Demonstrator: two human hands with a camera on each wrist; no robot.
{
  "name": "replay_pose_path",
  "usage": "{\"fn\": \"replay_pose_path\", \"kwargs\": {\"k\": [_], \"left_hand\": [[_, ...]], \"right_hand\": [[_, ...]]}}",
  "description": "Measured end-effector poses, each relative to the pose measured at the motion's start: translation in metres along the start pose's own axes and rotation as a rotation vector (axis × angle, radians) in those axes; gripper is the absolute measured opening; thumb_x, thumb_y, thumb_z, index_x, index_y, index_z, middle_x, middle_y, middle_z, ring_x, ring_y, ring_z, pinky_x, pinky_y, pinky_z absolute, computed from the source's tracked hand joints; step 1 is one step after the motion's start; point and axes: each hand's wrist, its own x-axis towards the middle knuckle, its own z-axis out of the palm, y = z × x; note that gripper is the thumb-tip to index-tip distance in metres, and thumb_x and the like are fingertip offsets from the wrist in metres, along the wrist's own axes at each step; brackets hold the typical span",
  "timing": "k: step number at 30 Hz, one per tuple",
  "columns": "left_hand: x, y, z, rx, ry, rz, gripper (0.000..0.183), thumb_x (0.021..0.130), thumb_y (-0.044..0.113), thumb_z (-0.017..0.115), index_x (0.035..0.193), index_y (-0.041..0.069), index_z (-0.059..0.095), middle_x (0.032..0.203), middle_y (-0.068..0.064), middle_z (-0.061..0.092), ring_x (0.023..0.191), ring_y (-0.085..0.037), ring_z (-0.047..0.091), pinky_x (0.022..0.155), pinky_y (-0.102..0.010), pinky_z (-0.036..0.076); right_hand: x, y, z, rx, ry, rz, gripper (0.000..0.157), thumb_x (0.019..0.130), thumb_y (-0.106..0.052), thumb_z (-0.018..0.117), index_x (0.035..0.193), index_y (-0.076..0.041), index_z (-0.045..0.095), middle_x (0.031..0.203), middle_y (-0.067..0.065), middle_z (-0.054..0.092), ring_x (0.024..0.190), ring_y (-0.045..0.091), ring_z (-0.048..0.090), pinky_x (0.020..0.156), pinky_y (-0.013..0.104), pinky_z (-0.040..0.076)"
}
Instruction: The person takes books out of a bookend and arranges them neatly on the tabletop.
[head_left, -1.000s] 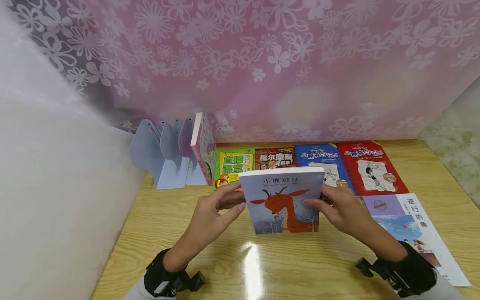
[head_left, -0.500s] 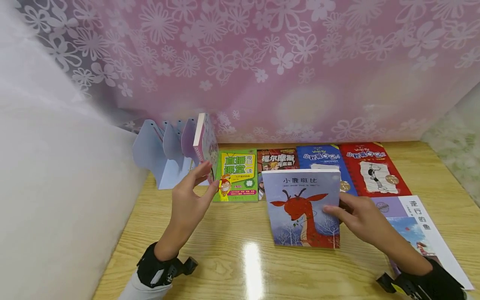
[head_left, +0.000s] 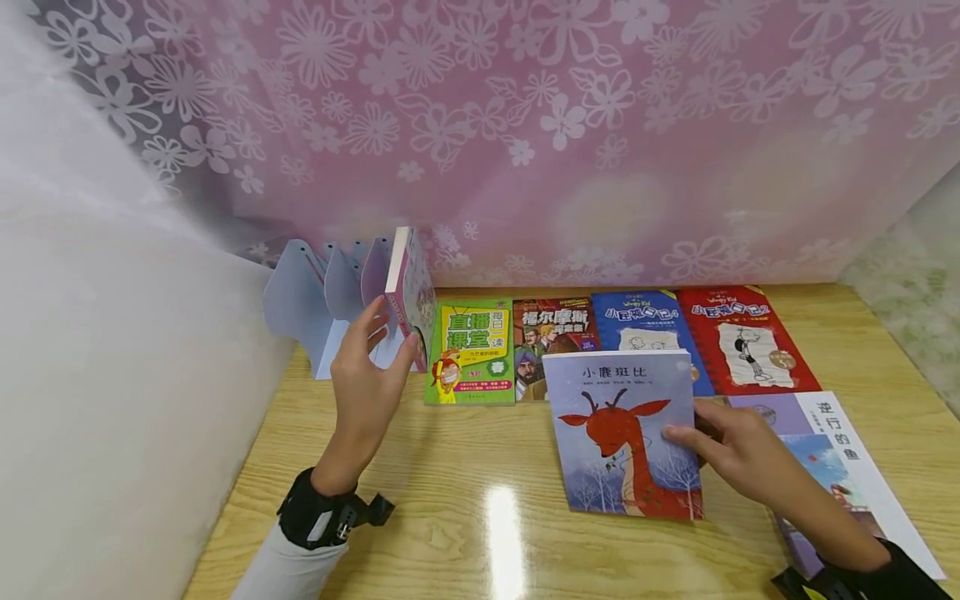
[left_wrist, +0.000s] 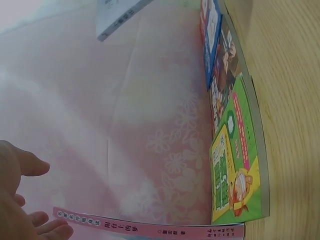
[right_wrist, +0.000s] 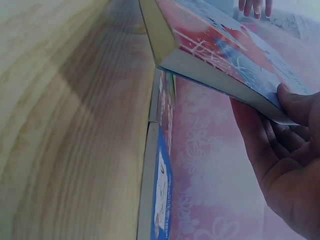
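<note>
My right hand point(head_left: 738, 446) pinches a book with a red deer on its blue cover point(head_left: 626, 433) by its right edge. Thumb point(right_wrist: 295, 102) lies on the cover and fingers are behind; the book is tilted, raised over the table in the right wrist view. My left hand point(head_left: 367, 387) is held up with thumb and fingers apart, nothing between them. It is nearest to a pink-spined book point(head_left: 408, 292) that stands upright at the right end of a pale blue bookend rack point(head_left: 292, 304). In the left wrist view the fingertips point(left_wrist: 57, 231) show near that pink spine point(left_wrist: 145, 228).
Along the back of the table lie a green book point(head_left: 472, 354), a brown book point(head_left: 540, 321), a blue book point(head_left: 637, 312) and a red book point(head_left: 750, 333). A purple and white book point(head_left: 862, 467) lies at the right. Flowered pink cloth point(head_left: 525, 150) hangs behind.
My left hand has let go of the deer book and moved left toward the rack. My right hand has carried the book right and nearer to me.
</note>
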Motion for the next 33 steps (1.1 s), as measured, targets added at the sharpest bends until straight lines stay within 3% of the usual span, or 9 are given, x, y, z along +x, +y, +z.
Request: {"fn": "replay_pose_path", "kwargs": {"k": [5, 9, 13, 16, 21, 24, 28, 33], "left_hand": [[0.005, -0.009, 0.004, 0.002, -0.015, -0.050, 0.065, 0.083, 0.016, 0.073, 0.140, 0.009, 0.043, 0.133, -0.015, 0.053, 0.111, -0.025, 0.056, 0.089, -0.042, 0.051], [0.008, -0.017, 0.009, -0.032, -0.037, -0.108, 0.069, 0.084, 0.021, 0.073, 0.143, 0.011, 0.039, 0.133, -0.012, 0.051, 0.111, -0.026, 0.056, 0.088, -0.045, 0.051], [0.012, -0.024, 0.015, -0.063, -0.069, -0.166, 0.070, 0.085, 0.022, 0.071, 0.144, 0.009, 0.036, 0.130, -0.011, 0.052, 0.111, -0.024, 0.056, 0.088, -0.043, 0.051], [0.014, -0.028, 0.019, -0.065, -0.089, -0.192, 0.069, 0.086, 0.021, 0.070, 0.144, 0.008, 0.035, 0.127, -0.013, 0.054, 0.110, -0.024, 0.056, 0.087, -0.042, 0.052], [0.014, -0.035, 0.024, -0.073, -0.125, -0.229, 0.070, 0.087, 0.019, 0.070, 0.146, 0.011, 0.033, 0.128, -0.018, 0.054, 0.110, -0.025, 0.057, 0.085, -0.042, 0.052], [0.015, -0.038, 0.028, -0.076, -0.171, -0.249, 0.070, 0.089, 0.018, 0.068, 0.147, 0.013, 0.030, 0.131, -0.018, 0.052, 0.112, -0.026, 0.056, 0.086, -0.042, 0.051], [0.016, -0.042, 0.033, -0.043, -0.236, -0.277, 0.062, 0.090, 0.018, 0.066, 0.142, 0.011, 0.034, 0.132, -0.017, 0.052, 0.114, -0.026, 0.055, 0.085, -0.041, 0.051], [0.014, -0.046, 0.036, -0.034, -0.250, -0.295, 0.054, 0.091, 0.014, 0.064, 0.137, 0.009, 0.038, 0.132, -0.018, 0.053, 0.115, -0.027, 0.054, 0.084, -0.044, 0.051]], "right_hand": [[-0.003, 0.003, -0.001, 0.007, -0.043, 0.034, 0.019, 0.089, -0.015, 0.066, 0.108, -0.018, 0.063, 0.071, -0.012, 0.062, 0.054, 0.005, 0.053, 0.047, 0.024, 0.043], [-0.006, 0.004, -0.004, -0.027, -0.057, 0.073, 0.007, 0.090, -0.018, 0.065, 0.090, -0.022, 0.060, 0.057, -0.012, 0.047, 0.049, 0.006, 0.044, 0.045, 0.024, 0.037], [-0.009, 0.007, -0.005, -0.024, -0.081, 0.130, 0.004, 0.092, -0.021, 0.064, 0.094, -0.019, 0.062, 0.061, -0.012, 0.054, 0.053, 0.005, 0.049, 0.047, 0.025, 0.041], [-0.012, 0.009, -0.006, -0.006, -0.091, 0.153, 0.013, 0.092, -0.021, 0.063, 0.103, -0.015, 0.063, 0.066, -0.012, 0.061, 0.055, 0.005, 0.054, 0.048, 0.026, 0.045], [-0.015, 0.013, -0.007, -0.052, -0.083, 0.159, 0.007, 0.092, -0.021, 0.063, 0.096, -0.016, 0.063, 0.058, -0.012, 0.053, 0.051, 0.005, 0.048, 0.046, 0.025, 0.040], [-0.017, 0.016, -0.009, -0.088, -0.095, 0.181, 0.011, 0.093, -0.024, 0.063, 0.097, -0.014, 0.063, 0.058, -0.012, 0.050, 0.051, 0.004, 0.046, 0.047, 0.025, 0.038], [-0.020, 0.019, -0.011, -0.095, -0.116, 0.215, 0.019, 0.092, -0.026, 0.063, 0.104, -0.010, 0.063, 0.062, -0.011, 0.055, 0.052, 0.005, 0.047, 0.046, 0.025, 0.040], [-0.025, 0.024, -0.011, -0.088, -0.160, 0.267, 0.024, 0.093, -0.028, 0.061, 0.107, -0.008, 0.063, 0.067, -0.009, 0.059, 0.052, 0.005, 0.051, 0.046, 0.026, 0.044]]}}
